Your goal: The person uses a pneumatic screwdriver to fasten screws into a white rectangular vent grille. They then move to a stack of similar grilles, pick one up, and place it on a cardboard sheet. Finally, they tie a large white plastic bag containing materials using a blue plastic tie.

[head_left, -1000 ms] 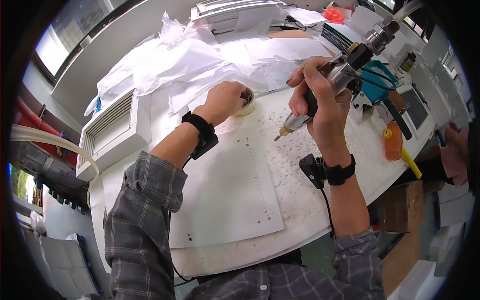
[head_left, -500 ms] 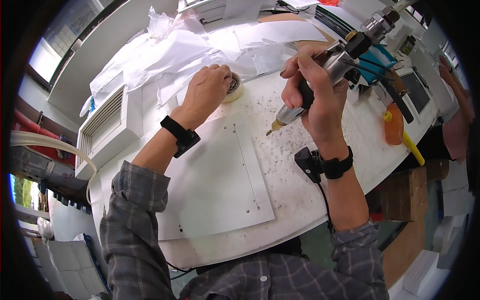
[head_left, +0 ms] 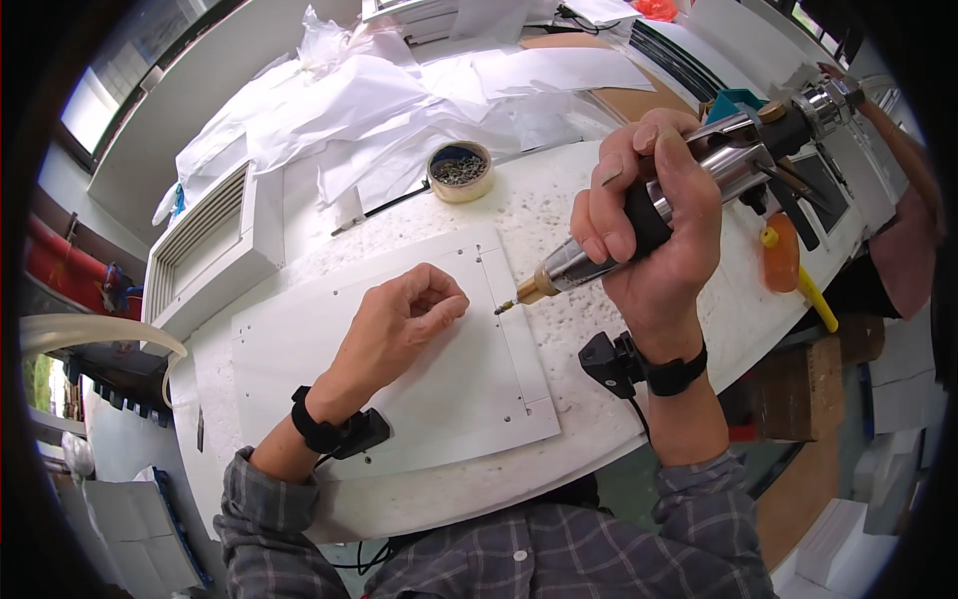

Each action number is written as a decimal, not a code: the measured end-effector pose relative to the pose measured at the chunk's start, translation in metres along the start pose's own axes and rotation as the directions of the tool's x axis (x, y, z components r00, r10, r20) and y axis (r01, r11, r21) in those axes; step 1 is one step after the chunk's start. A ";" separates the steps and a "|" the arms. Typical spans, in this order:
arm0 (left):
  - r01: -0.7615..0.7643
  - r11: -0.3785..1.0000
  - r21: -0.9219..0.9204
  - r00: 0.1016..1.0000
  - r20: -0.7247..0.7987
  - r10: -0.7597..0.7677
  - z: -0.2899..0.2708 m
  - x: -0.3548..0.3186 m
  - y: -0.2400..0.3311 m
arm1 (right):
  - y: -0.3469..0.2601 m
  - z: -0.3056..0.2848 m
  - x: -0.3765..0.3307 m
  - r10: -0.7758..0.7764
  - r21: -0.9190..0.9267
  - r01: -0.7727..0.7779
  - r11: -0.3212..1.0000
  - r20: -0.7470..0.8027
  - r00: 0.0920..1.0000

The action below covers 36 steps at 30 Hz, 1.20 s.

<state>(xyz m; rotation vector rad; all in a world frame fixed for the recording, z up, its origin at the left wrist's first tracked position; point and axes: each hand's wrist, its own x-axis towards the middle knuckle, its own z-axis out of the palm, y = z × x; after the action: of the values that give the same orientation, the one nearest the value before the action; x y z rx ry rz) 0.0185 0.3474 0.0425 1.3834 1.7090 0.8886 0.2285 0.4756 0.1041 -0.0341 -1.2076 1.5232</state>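
Note:
My right hand (head_left: 667, 215) is wrapped round a silver air screwdriver (head_left: 571, 266) with a black grip and a brass-coloured nose. Its bit points down-left, close to the scored line along the right side of a white panel (head_left: 319, 374); whether the tip touches is unclear. Small dark screws or holes dot the panel. Above its middle, my left hand (head_left: 404, 321) has thumb and fingers pinched together, and anything between them is hidden. Beyond the panel stands a round tub (head_left: 461, 174) of small screws.
A white louvred frame (head_left: 215, 255) sits at the left. Crumpled white sheeting (head_left: 329, 110) covers the far side of the table (head_left: 574, 384). An orange bottle (head_left: 780, 255) and a yellow handle (head_left: 818, 299) lie at the right. Another person's arm (head_left: 903, 150) shows at far right.
My left hand has come from the screw tub back over the panel, and the tub is now uncovered. The screwdriver's bit has moved left and nearer, to the panel's right side.

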 end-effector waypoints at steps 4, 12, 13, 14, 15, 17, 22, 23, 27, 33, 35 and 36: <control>-0.061 0.997 -0.057 0.998 -0.027 0.059 -0.002 -0.004 -0.005 | 0.002 0.006 -0.006 -0.032 -0.015 0.033 0.999 0.004 0.999; 0.209 0.706 -0.677 0.976 0.187 -0.109 0.000 -0.010 -0.022 | 0.006 0.016 -0.016 -0.043 0.135 0.054 0.989 -0.084 0.996; 0.228 0.648 -0.726 0.971 0.218 -0.097 0.001 -0.009 -0.025 | 0.009 0.015 -0.016 -0.066 0.115 0.072 0.991 -0.059 0.996; 0.249 0.624 -0.741 0.965 0.244 -0.095 0.002 -0.009 -0.028 | 0.012 0.014 -0.016 -0.089 0.097 0.091 0.991 -0.033 0.996; 0.268 0.601 -0.753 0.959 0.267 -0.093 0.003 -0.010 -0.030 | 0.013 0.014 -0.015 -0.110 0.083 0.110 0.990 -0.006 0.994; 0.295 0.572 -0.765 0.951 0.296 -0.094 0.004 -0.011 -0.032 | 0.014 0.016 -0.015 -0.112 0.081 0.112 0.990 -0.004 0.994; 0.301 0.561 -0.771 0.949 0.298 -0.100 0.009 -0.013 -0.030 | 0.014 0.016 -0.016 -0.116 0.062 0.116 0.991 -0.010 0.993; 0.303 0.561 -0.770 0.949 0.298 -0.102 0.009 -0.013 -0.029 | 0.015 0.016 -0.016 -0.117 0.065 0.117 0.991 -0.013 0.993; 0.312 0.570 -0.760 0.946 0.302 -0.117 0.010 -0.013 -0.028 | 0.014 0.018 -0.016 -0.074 0.065 0.080 0.995 -0.085 0.994; 0.268 0.632 -0.727 0.957 0.276 -0.089 0.013 -0.014 -0.027 | 0.017 0.014 -0.016 -0.110 0.079 0.109 0.991 0.011 0.994; 0.198 0.729 -0.655 0.973 0.220 -0.067 0.016 -0.015 -0.025 | 0.015 0.014 -0.013 -0.085 0.022 0.084 0.996 0.051 0.995; 0.154 0.793 -0.590 0.982 0.181 -0.056 0.016 -0.017 -0.021 | 0.013 0.017 -0.012 -0.063 -0.015 0.064 0.998 0.051 0.997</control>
<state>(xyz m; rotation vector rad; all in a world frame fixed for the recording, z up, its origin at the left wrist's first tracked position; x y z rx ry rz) 0.0251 0.3284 0.0188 0.8834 1.2096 1.1067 0.2139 0.4579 0.0964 0.0313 -1.2502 1.4656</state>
